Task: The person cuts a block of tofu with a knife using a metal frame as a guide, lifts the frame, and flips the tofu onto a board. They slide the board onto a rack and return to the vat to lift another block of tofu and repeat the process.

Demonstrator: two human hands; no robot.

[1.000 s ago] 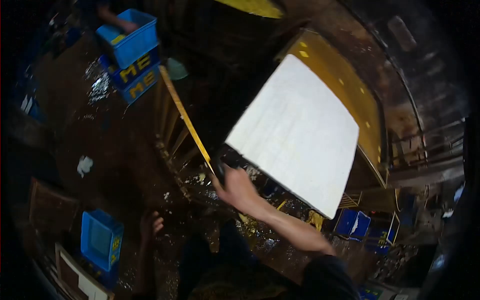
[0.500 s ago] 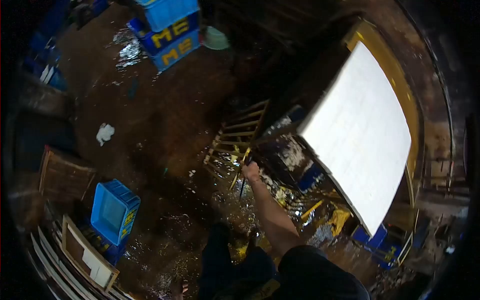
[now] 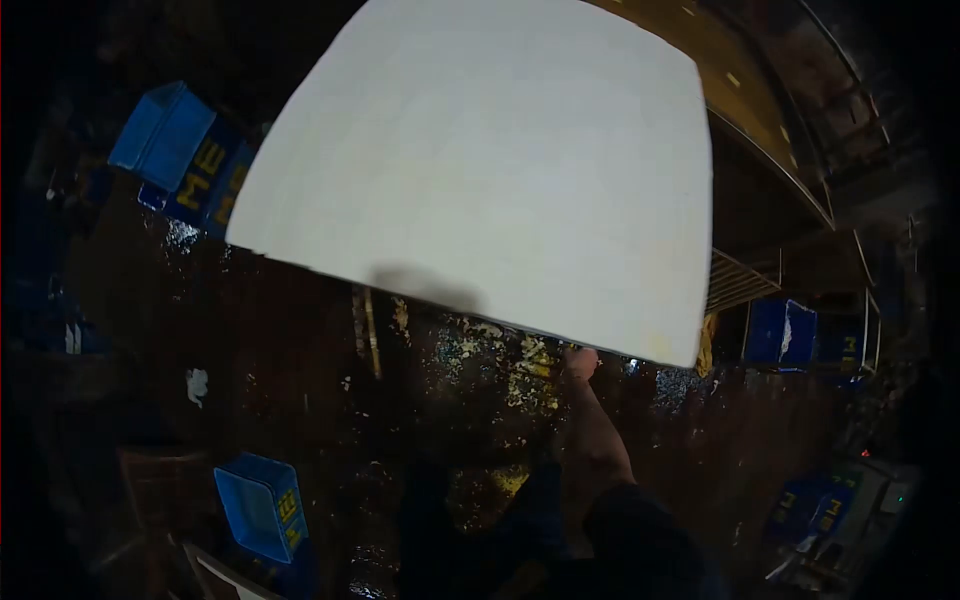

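A large white board or tabletop (image 3: 490, 170) fills the upper middle of the view. My right hand (image 3: 580, 362) is at its near edge, with the arm stretched forward from a dark sleeve. The fingers look closed, but the board's edge and the dim light partly hide them, and what they hold cannot be made out. A dark blurred shadow lies on the board left of the hand. Under and in front of the edge, pale and yellowish scraps (image 3: 535, 375) are scattered on the wet floor. My left hand is not in view.
Blue crates (image 3: 165, 140) are stacked at the upper left, and another blue crate (image 3: 260, 505) stands at the lower left. Further blue crates (image 3: 780, 330) sit at the right beside a slatted rack (image 3: 740, 280). A white scrap (image 3: 197, 387) lies on the dark wet floor.
The view has swung right and closer to the white board, which now looks larger and further left. My right hand has gone from beside the slatted wooden frame to the board's near edge.
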